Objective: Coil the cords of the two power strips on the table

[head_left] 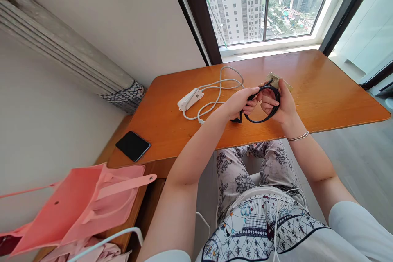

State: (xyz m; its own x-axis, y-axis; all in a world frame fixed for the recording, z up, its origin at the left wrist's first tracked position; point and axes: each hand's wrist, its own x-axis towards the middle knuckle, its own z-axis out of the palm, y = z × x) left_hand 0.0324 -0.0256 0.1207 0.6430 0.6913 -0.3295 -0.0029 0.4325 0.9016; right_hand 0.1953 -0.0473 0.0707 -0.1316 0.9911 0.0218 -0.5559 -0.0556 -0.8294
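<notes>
A black cable (266, 118) is coiled into a loop above the near edge of the wooden table (322, 90). My left hand (241, 103) pinches the loop at its left side, fingers closed round the cord. My right hand (282, 104) grips the loop's right side with fingers curled over it; a thin bracelet sits on that wrist. Behind my right hand a small tan box (279, 82) lies on the table, partly hidden.
A white power adapter (190, 99) with a looped white cable (222, 86) lies left of my hands. A black phone (133, 145) rests at the table's near left corner. A pink bag (82, 204) hangs at lower left. A window runs behind the table.
</notes>
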